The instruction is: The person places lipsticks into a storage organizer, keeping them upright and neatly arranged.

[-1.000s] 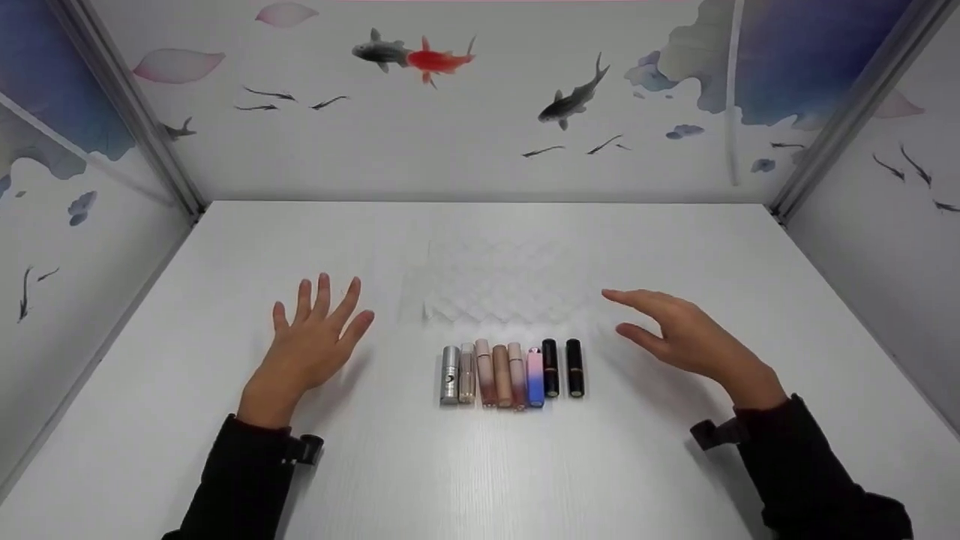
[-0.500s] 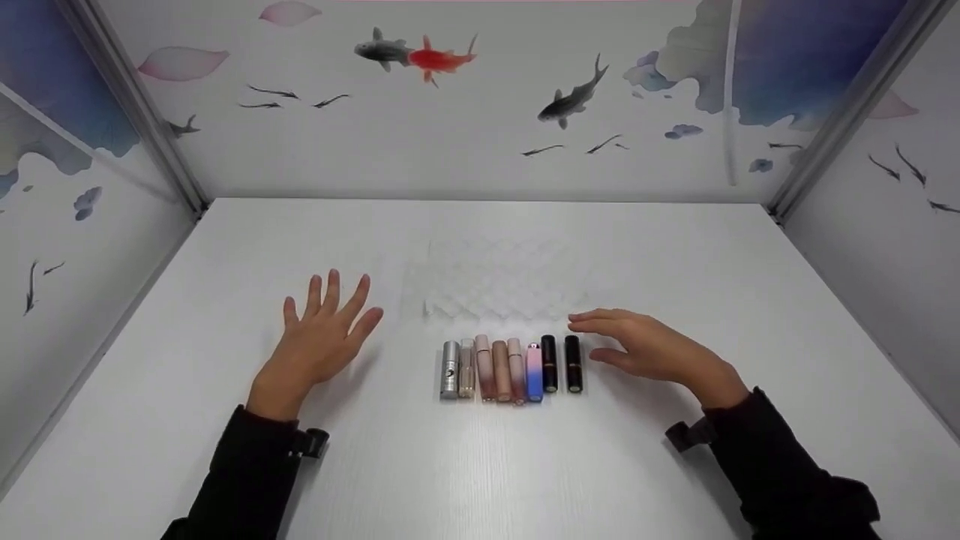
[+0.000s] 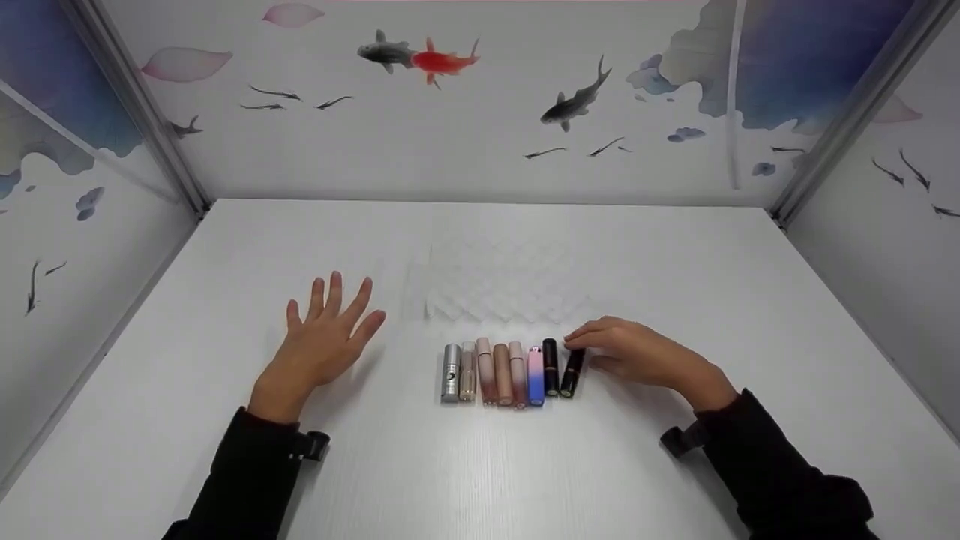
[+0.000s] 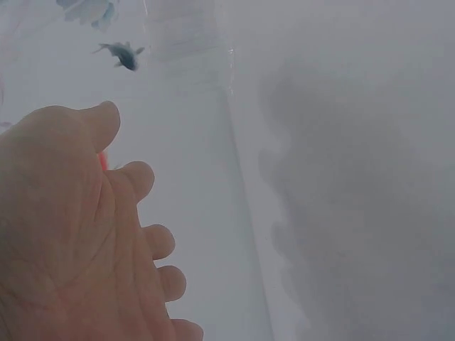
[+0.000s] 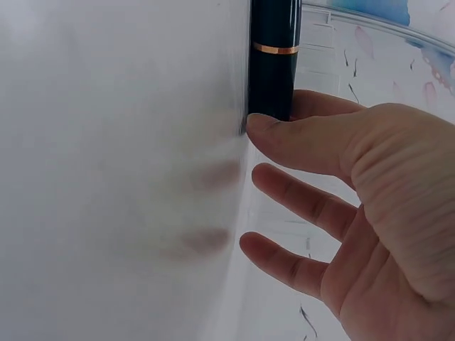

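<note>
My right hand [image 3: 645, 356] pinches the far end of a black lipstick [image 3: 572, 375] between thumb and forefinger. The right wrist view shows that lipstick's gold band, with the other fingers held off it. It lies tilted on the table at the right end of a row. Beside it are another black lipstick [image 3: 550, 367], a pink-and-blue tube [image 3: 535, 379], several lip gloss tubes [image 3: 502, 375] and a silver tube [image 3: 450, 373]. My left hand [image 3: 322, 345] is spread, fingers straight, left of the row, holding nothing. Behind the row stands a clear plastic compartment tray [image 3: 502, 289].
The white table [image 3: 480, 472] is enclosed by a back wall [image 3: 480, 150] and side walls printed with fish and petals. Metal posts [image 3: 847, 112] stand at the far corners. The clear tray is hard to make out against the white surface.
My right hand has moved left and taken hold of the end lipstick, whose top has tilted to the right. The left hand has drifted slightly right, still spread.
</note>
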The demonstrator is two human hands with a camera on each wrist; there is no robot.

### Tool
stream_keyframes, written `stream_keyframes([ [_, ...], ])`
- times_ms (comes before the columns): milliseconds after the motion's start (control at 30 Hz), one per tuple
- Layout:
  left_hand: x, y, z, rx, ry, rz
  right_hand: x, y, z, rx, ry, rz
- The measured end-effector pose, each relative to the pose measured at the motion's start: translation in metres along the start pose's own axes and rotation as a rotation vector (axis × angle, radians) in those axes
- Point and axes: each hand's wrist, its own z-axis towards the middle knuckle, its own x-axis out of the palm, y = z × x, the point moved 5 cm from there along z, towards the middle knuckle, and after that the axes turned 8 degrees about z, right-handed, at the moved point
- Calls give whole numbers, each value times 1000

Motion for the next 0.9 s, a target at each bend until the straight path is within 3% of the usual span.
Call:
stream_keyframes([
  [300, 1, -1, 0, 3, -7, 7, -1, -3, -3, -1, -9, 30],
  [900, 0, 1, -1, 2, 4, -20, -14, -12, -16, 100, 38, 102],
])
